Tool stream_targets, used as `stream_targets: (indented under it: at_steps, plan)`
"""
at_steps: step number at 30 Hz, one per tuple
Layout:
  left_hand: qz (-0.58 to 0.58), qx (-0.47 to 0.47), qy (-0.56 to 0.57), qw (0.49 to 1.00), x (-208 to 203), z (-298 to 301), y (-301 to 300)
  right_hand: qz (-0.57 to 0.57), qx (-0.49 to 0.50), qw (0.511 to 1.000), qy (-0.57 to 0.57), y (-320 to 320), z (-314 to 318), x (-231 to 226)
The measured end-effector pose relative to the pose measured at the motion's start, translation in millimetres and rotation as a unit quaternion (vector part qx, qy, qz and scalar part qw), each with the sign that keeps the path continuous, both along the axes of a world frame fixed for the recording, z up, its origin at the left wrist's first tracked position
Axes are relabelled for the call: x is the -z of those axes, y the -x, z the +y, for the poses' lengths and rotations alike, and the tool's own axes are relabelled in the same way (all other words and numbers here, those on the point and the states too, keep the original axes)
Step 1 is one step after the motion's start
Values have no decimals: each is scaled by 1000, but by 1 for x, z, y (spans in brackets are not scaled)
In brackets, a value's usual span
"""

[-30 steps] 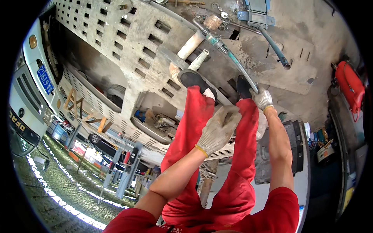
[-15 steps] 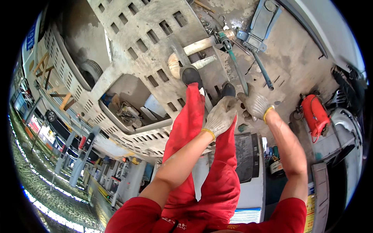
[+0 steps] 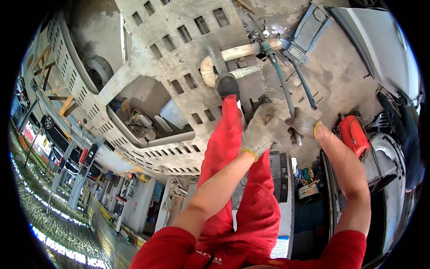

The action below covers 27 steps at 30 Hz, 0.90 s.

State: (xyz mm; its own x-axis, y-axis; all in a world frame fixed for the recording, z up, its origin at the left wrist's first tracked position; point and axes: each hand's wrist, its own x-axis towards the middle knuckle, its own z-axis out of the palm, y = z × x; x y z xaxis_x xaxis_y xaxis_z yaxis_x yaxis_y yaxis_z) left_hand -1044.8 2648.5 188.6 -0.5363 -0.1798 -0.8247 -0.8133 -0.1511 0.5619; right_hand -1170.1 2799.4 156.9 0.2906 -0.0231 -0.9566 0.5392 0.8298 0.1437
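My right hand (image 3: 304,123), in a whitish knit work glove with a yellow cuff, is closed round the lower part of a long green bar (image 3: 281,78). The bar's grey end sticks out below my fingers. At its far end is a clamp-like head beside a pale pipe (image 3: 241,52). My left hand (image 3: 262,130), in a matching glove, hangs left of the bar and apart from it, in front of my red trouser leg. Its fingers are curled inward; whatever they may hold is hidden.
A slotted metal platform (image 3: 168,65) spreads under my feet. A blue floor jack (image 3: 309,31) with a long handle (image 3: 304,85) lies far right. A red tank (image 3: 353,134) and a silver car panel (image 3: 380,42) are at the right. Someone in dark clothing (image 3: 411,148) stands at the right edge.
The view has shifted slightly. My right hand has moved a little right, and the bar's grey end now shows below it. The left hand stays curled. The dark-clothed person shows more at the right.
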Motion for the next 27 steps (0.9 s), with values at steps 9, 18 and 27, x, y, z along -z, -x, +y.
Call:
stream_targets:
  at_steps: [9, 18, 27]
  plan:
    - [-68, -60, -98, 991, 2, 2, -15, 178, -137, 974, 25, -208, 181, 258]
    - [-62, 101, -34, 992, 7, 25, -33, 293, 151, 943, -44, -251, 163, 307]
    - [-12, 177, -22, 984, 4, 30, -21, 106, 373, 919, 69, -183, 116, 138]
